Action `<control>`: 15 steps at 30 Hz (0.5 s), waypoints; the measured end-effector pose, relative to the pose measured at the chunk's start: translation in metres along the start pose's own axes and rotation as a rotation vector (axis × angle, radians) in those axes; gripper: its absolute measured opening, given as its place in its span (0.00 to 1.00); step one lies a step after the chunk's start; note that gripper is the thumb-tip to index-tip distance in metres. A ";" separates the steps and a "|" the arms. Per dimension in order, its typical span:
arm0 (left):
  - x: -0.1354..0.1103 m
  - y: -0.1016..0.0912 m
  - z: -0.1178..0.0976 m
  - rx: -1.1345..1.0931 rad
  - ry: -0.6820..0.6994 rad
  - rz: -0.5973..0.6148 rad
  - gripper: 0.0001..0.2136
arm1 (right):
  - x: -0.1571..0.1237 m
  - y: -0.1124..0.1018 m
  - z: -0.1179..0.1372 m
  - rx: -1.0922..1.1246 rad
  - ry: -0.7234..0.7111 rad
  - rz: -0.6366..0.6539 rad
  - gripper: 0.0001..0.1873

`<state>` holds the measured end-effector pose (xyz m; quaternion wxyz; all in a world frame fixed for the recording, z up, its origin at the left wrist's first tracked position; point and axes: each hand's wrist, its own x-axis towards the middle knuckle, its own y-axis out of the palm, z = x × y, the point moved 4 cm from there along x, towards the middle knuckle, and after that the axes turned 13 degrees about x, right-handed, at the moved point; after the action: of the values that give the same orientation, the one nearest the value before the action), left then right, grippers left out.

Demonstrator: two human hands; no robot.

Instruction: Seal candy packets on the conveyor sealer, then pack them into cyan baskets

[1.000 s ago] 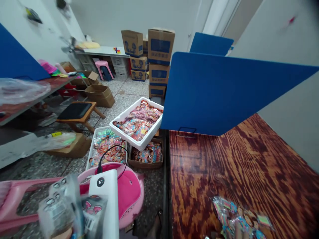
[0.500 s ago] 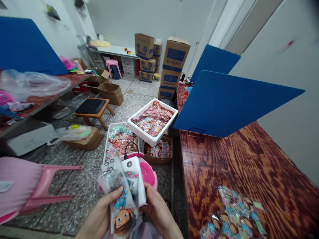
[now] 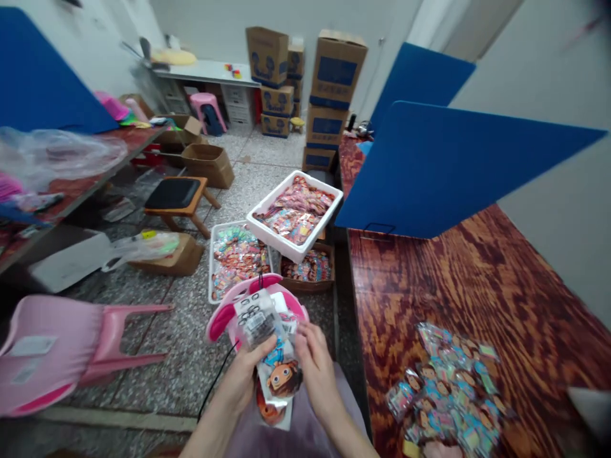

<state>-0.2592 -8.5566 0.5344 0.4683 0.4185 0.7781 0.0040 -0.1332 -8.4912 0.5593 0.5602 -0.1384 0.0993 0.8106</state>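
My left hand [image 3: 245, 378] and my right hand [image 3: 315, 369] are together low in the middle, both closed on a small stack of clear cartoon packets [image 3: 277, 372] printed with a brown-haired cartoon face. The top of the stack shows a black-and-white printed side. The packets sit over my lap, in front of a pink stool [image 3: 252, 305] with a white device on it. A black cable runs down from the stool. On the wooden table [image 3: 477, 299] to my right lies a pile of similar cartoon packets [image 3: 449, 394].
On the floor ahead are a white tray [image 3: 296, 216] stacked above another tray [image 3: 236, 257] and a brown box, all full of packets. A blue divider [image 3: 449, 168] stands on the table. A pink chair [image 3: 67, 346] lies left. Cardboard boxes [image 3: 334, 76] stack at the back.
The view has swung right and down. My hands came into view holding the packets and moved them up and right, closer to the pink stool; the table pile now sits nearer.
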 end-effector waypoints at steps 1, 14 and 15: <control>0.001 0.006 0.003 0.037 0.006 0.004 0.26 | -0.003 -0.004 0.001 -0.010 0.014 0.009 0.18; 0.005 0.154 0.051 0.639 -0.181 0.430 0.27 | -0.073 -0.159 0.009 0.925 -0.049 -0.517 0.30; 0.003 0.165 0.052 0.696 -0.186 0.477 0.28 | -0.091 -0.172 0.007 1.045 -0.101 -0.540 0.31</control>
<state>-0.1151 -8.4679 0.5690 0.3534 0.7182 0.5690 -0.1882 0.0573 -8.5083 0.5949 0.7447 0.1743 0.4199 0.4886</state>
